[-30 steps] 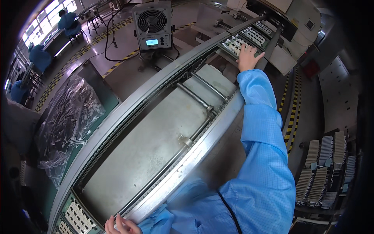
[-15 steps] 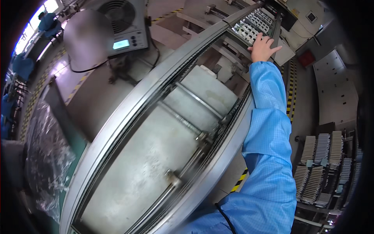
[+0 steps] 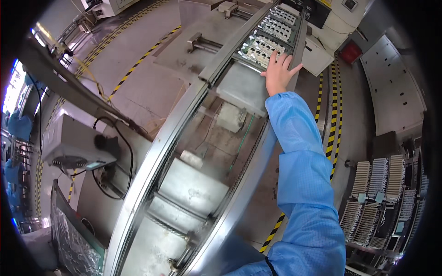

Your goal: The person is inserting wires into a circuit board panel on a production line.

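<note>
Holds right hand [image 3: 278, 77] over right rail [image 3: 241, 198] of conveyor [image 3: 161, 142], with splayed, unclenched fingers [image 3: 281, 60] by nearest white panel [image 3: 257, 54], crosswise to leftward.

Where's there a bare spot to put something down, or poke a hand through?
The metal plate, left of the right hand, between the boards and the open gap, looks bare. A hand might pass through that gap, between the rails, on this side of the pale block. It's crowded further up: boards lie close together there.
</note>
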Motion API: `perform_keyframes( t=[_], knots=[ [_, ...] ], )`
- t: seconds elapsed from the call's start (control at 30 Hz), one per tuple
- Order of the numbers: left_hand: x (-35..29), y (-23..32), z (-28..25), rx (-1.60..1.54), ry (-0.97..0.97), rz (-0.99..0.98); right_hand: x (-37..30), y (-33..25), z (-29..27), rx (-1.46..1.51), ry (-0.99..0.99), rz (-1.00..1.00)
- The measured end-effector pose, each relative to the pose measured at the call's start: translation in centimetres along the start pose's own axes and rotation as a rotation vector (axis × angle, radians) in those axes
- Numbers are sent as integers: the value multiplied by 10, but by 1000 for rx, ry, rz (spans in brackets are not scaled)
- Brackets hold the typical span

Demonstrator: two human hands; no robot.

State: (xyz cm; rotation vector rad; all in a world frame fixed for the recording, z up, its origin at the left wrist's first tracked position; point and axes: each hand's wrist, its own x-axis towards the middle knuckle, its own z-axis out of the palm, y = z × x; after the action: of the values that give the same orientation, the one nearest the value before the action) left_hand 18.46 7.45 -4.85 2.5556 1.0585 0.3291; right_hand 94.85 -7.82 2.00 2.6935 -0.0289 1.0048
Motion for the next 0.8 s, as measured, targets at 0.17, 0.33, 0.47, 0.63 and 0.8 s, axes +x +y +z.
perform_keyframes(
  t=[0.17,0.33,0.47,0.63,0.8],
  knots=[
    [43,82,37,186,-9,123,45,9,28,-17,-64,-9],
    [65,122,10,202,-144,136,79,13,42,-56,-130,-1],
    [70,126,13,187,-64,149,90,11,53,-113,-168,-6],
    [69,122,16,198,-27,165,87,9,46,-153,-126,-38],
    [66,117,13,272,-169,141,48,11,12,195,6,-132]
  ],
)
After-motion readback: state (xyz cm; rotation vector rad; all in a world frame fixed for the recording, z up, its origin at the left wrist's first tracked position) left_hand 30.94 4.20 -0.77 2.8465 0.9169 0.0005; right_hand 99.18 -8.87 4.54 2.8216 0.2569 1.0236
